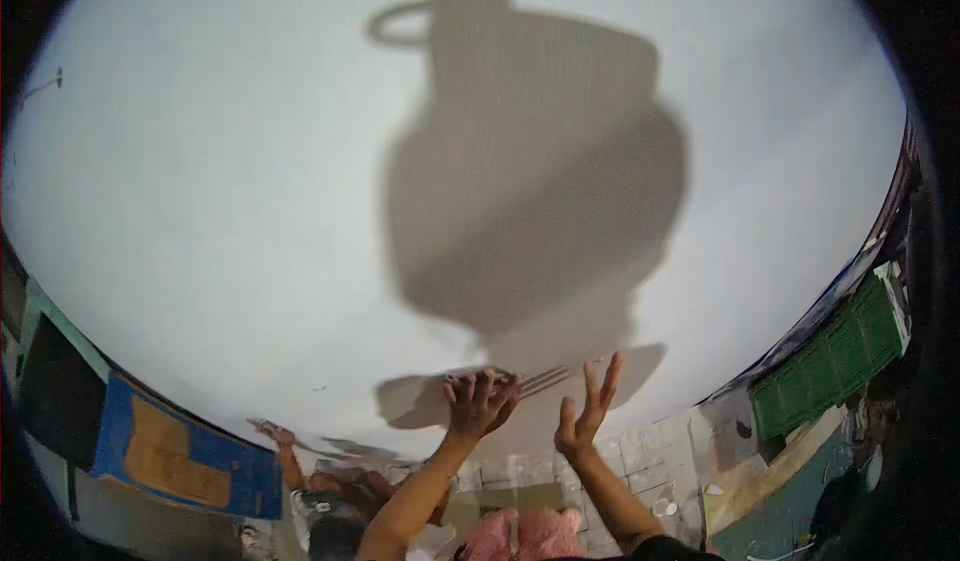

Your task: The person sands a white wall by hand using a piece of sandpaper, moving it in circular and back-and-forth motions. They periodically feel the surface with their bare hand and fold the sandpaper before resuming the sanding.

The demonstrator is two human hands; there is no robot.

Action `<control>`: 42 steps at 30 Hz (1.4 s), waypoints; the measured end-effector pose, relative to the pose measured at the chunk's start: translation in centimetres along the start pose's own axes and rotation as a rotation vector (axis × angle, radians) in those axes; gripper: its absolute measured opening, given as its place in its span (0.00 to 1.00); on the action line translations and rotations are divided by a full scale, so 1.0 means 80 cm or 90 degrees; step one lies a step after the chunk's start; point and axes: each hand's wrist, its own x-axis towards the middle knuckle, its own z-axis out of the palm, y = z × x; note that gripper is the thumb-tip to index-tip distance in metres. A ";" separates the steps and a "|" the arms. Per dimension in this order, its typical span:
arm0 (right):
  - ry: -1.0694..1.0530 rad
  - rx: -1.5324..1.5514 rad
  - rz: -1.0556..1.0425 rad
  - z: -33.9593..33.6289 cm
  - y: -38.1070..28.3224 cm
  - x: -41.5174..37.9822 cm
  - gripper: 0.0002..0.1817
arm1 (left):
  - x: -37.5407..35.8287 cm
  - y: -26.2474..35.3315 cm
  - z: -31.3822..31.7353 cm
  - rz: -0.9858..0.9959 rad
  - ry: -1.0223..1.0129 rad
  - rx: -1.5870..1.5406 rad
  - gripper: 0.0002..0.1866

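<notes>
A broad white surface (250, 211) fills most of the view, with a large shadow of a head and shoulders cast on it. My left hand (482, 403) is at its lower edge, fingers spread and fingertips close to the surface. A dark patch shows around those fingertips; what it is, I cannot tell. Thin dark streaks (545, 381) run from there toward my right hand (588, 411). That hand is raised with its fingers apart and nothing visible between them.
At lower left another person's hand (272, 431) reaches to the white surface. A blue panel with brown cardboard (175, 451) stands farther left. Green slatted panel (830, 361) lies at right. Below are pale tiles (640, 451) and something pink and fluffy (545, 533).
</notes>
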 end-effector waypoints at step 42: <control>-0.107 -0.074 -0.495 0.175 0.345 -0.390 0.40 | -0.295 0.227 0.279 -0.010 0.389 -0.515 0.54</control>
